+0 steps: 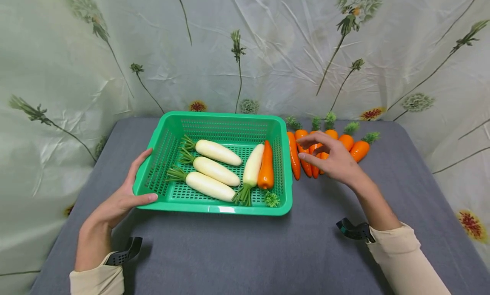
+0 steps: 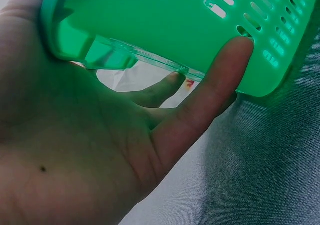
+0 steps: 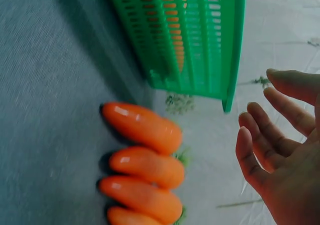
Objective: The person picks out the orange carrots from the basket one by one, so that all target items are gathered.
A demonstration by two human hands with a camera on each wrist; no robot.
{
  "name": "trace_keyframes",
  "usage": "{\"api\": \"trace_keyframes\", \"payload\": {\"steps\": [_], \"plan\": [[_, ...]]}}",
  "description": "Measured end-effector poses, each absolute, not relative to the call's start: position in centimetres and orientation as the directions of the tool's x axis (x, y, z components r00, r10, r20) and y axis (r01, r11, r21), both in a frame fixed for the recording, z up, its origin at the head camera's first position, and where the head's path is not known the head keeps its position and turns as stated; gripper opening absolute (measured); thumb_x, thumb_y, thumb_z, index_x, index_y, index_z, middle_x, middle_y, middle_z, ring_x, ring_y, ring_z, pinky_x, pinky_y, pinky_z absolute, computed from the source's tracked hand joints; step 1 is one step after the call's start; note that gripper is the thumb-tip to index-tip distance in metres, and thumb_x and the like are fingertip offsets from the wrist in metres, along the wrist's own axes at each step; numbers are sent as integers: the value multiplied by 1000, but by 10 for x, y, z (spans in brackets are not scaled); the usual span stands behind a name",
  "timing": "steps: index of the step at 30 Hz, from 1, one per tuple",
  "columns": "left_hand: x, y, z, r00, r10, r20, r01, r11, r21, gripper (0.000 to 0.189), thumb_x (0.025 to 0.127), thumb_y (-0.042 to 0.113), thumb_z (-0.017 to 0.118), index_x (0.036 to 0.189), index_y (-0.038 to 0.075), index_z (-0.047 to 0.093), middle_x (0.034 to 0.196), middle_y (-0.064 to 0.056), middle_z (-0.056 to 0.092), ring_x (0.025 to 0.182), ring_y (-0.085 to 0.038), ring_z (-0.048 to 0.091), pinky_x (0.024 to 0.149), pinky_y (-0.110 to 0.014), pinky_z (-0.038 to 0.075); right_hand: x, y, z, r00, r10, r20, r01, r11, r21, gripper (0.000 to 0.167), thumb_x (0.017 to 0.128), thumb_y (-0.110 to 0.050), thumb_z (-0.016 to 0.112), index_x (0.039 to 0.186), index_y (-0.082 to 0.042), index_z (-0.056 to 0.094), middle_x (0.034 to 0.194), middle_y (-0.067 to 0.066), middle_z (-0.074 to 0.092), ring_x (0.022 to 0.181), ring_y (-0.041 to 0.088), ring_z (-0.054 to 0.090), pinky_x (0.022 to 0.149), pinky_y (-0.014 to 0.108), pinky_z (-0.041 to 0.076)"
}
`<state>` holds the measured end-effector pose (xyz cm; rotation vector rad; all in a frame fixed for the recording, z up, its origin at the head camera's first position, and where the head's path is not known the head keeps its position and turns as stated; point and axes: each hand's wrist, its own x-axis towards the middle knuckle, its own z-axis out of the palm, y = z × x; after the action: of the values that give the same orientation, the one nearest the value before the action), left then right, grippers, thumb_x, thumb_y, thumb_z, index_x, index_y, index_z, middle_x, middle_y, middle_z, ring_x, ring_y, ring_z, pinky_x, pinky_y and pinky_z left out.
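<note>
My left hand grips the near left corner of a green plastic basket, its thumb at the front rim and its fingers against the outer wall. Inside lie several white radishes with green stems. One orange carrot sits at the basket's right end, beside an upright radish, its leafy top toward me. My right hand hovers over the row of carrots right of the basket, fingers loosely bent and holding nothing. In the right wrist view, several carrots appear below that hand's fingers.
A grey cloth covers the table. Behind it hangs a pale curtain printed with dandelions. The carrots' leafy tops point toward the curtain. Black straps are around both wrists.
</note>
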<state>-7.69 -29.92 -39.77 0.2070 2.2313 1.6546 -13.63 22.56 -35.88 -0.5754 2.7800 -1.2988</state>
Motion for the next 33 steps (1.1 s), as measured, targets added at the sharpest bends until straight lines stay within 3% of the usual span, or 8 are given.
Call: {"api": "trace_keyframes", "payload": {"steps": [4,14,21,27,33], "plan": [[-77,-300,-398,-925,327,-192,-93,297,950,111,92,6,71,164,49,-3,163,-16,10,125,-5,44,89,-17,45,-137,215,-356,-910,-386,149,-361,565,-742,31,97,-17,75,128,-13,70,125,9,68,106,12,59,90,33,51],[-77,-300,-398,-927,320,-198,-98,302,948,112,92,6,71,163,50,-3,164,-14,9,126,-6,43,89,-17,44,-138,193,-353,-836,-515,191,-479,512,-713,37,89,-13,83,124,-11,72,118,6,67,91,17,56,83,41,49],[-77,-299,-398,-925,322,-200,-102,296,950,111,92,7,71,163,50,-3,164,-17,10,125,-5,45,89,-17,45,-145,180,-353,-777,-604,175,-528,475,-704,40,86,-8,84,125,-9,72,121,10,69,107,20,57,95,45,48],[-77,-298,-397,-927,321,-195,-102,286,953,111,92,5,70,163,50,-2,163,-17,11,124,-4,46,89,-17,46,-154,172,-353,-724,-666,182,-585,452,-673,43,82,-4,86,123,-11,73,120,11,71,110,28,62,95,45,48],[-77,-298,-397,-927,317,-199,-104,292,951,112,92,5,71,163,50,-2,163,-16,10,124,-5,47,89,-17,45,-162,168,-353,-703,-694,154,-626,502,-597,47,78,-7,87,122,-17,74,121,3,73,116,24,64,105,54,33]]}}
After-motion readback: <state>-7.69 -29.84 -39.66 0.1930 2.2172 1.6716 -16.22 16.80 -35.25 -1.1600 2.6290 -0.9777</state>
